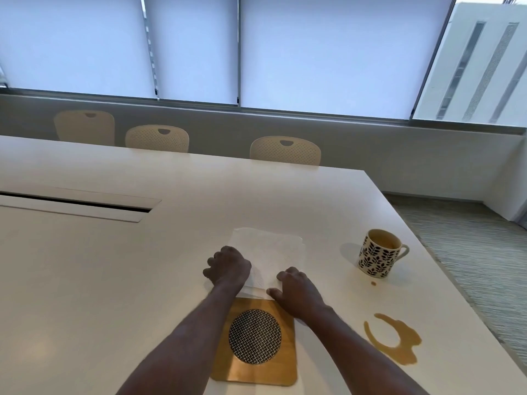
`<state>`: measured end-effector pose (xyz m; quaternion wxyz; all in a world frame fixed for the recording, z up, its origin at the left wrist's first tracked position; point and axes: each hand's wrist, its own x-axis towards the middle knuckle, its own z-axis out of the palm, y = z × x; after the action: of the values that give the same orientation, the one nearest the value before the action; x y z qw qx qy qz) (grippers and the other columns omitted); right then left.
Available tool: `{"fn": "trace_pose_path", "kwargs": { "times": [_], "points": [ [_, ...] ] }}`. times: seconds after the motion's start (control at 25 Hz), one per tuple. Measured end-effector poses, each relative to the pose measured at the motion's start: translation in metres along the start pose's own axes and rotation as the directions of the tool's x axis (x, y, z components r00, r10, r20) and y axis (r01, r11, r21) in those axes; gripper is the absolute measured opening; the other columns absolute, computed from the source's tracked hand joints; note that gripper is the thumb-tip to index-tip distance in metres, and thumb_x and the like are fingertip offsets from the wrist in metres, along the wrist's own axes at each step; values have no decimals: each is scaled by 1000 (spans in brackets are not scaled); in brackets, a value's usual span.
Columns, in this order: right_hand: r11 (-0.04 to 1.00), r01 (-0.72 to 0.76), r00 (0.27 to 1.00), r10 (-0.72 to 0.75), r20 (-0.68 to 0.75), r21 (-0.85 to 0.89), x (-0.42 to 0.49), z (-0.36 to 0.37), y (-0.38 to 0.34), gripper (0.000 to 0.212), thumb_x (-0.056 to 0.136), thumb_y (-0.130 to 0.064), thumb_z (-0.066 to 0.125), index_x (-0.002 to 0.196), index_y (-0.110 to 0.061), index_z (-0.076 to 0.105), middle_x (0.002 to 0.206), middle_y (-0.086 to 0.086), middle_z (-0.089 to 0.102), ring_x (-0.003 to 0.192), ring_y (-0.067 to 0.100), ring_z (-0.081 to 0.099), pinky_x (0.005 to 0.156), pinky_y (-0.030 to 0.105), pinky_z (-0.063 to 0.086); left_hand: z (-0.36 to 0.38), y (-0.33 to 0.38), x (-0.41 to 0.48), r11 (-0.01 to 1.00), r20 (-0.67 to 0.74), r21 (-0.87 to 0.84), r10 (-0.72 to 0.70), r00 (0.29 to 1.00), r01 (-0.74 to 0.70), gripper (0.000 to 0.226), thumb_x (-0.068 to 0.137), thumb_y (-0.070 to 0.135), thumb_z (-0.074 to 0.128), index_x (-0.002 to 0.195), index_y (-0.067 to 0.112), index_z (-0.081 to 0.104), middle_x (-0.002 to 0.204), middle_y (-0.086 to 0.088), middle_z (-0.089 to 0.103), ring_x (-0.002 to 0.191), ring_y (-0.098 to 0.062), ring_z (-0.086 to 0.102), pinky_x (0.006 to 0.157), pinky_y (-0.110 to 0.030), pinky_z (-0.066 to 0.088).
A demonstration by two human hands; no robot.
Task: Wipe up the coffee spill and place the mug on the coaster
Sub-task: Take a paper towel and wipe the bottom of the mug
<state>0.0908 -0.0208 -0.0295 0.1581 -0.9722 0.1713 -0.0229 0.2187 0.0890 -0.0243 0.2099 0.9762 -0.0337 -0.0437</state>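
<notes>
- Nearest, the coaster (254,336) lies bare on its wooden board (256,374); the coffee spill (393,342), to its right, is unwiped.
- Beyond, the left hand (228,265) grips the paper towel (273,249) with curled fingers; the right hand (296,292) lays bent fingers on it, perhaps pinching, I cannot tell.
- Farthest, the mug (377,253) stands upright; next, the towel must reach the spill.

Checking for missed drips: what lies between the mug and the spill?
Head view: one small drop near the mug; otherwise bare table to the spill.

white table (114,280) | three beige chairs (156,138) | drawn blinds (313,52) | striped carpet (470,252)
</notes>
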Motion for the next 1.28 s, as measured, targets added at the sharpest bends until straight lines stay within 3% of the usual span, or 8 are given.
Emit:
{"fn": "trace_pose_path", "kwargs": {
  "times": [0.12,0.2,0.36,0.64,0.84,0.92,1.08,1.28],
  "points": [
    [1000,-4,1000,4,-5,-6,-1,0,0,50,92,-47,55,128,-10,56,134,11,54,120,26,54,97,35,49,-4,2,3,990,85,-119,-61,994,71,54,80,37,65,124,7,54,124,-15,54,114,-33,51,88,-42,46],
    [1000,-6,1000,6,-15,5,-1,-2,-1,50,93,-46,55,128,-11,56,133,10,55,118,24,55,97,34,49,-4,3,3,995,95,-37,-91,991,95,59,79,38,66,127,7,51,124,-15,48,112,-31,47,82,-41,44],
    [1000,-8,1000,8,-30,18,-1,-5,-1,50,93,-46,56,128,-12,57,130,8,57,115,23,57,95,33,49,-7,7,4,990,125,99,-112,986,100,71,77,41,72,133,5,48,127,-16,49,114,-32,48,86,-42,44],
    [1000,-9,999,10,-33,26,2,-5,0,49,91,-47,58,126,-13,58,129,6,58,113,22,58,92,32,48,-25,5,12,983,291,-141,-71,954,117,61,68,28,86,118,6,60,120,-14,63,112,-34,59,95,-44,50],
    [1000,1,999,0,-41,12,3,-3,1,49,91,-48,58,126,-14,58,128,6,58,111,22,59,90,32,50,-30,5,13,916,197,-363,-102,975,169,66,73,32,82,123,2,52,120,-16,63,110,-35,61,93,-44,51],
    [1000,4,999,-4,-35,6,4,-3,0,50,91,-48,58,127,-14,58,128,6,58,111,22,59,90,32,50,-33,6,13,903,119,-395,-132,984,169,57,78,29,78,121,2,52,117,-17,64,105,-36,63,88,-43,53],
    [1000,15,1000,-16,-24,-7,5,-5,1,51,91,-48,58,129,-14,57,128,6,57,111,22,59,90,32,49,-32,3,13,940,-90,-338,-87,992,52,21,85,16,64,103,7,68,102,-15,71,91,-36,68,80,-41,56],
    [1000,13,999,-14,-33,-11,4,-3,1,52,90,-49,59,128,-14,57,127,6,58,110,23,60,89,31,50,-21,1,12,987,-270,-125,63,961,-100,20,90,22,58,102,15,72,104,-10,70,103,-33,61,84,-41,47]
  ]
}}
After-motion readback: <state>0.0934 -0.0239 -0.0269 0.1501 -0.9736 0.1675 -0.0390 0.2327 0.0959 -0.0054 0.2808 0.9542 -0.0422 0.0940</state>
